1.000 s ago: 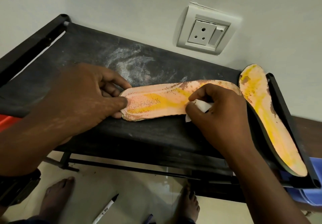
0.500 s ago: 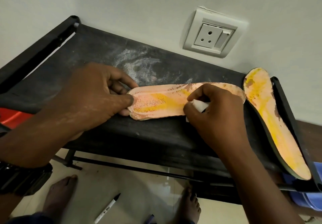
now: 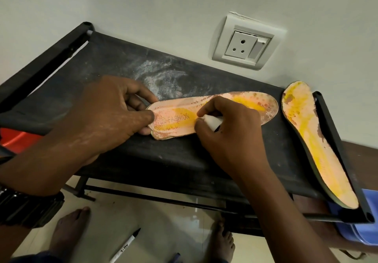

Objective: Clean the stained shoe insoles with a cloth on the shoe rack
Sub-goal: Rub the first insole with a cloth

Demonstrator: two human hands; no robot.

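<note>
The stained insole [image 3: 255, 107] is lying flat in the middle of the shoe rack [image 3: 184, 160]. The left hand [image 3: 106, 115] is pinching its heel end, while the right hand [image 3: 229, 138] is gripping a white cloth [image 3: 212, 121] and pressing it against the insole's middle. A second insole [image 3: 306, 140] is resting along the rack's right rail.

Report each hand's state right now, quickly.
Left hand: closed, pinching the heel end of the insole on the shoe rack.
Right hand: closed, holding the white cloth against that insole.
</note>
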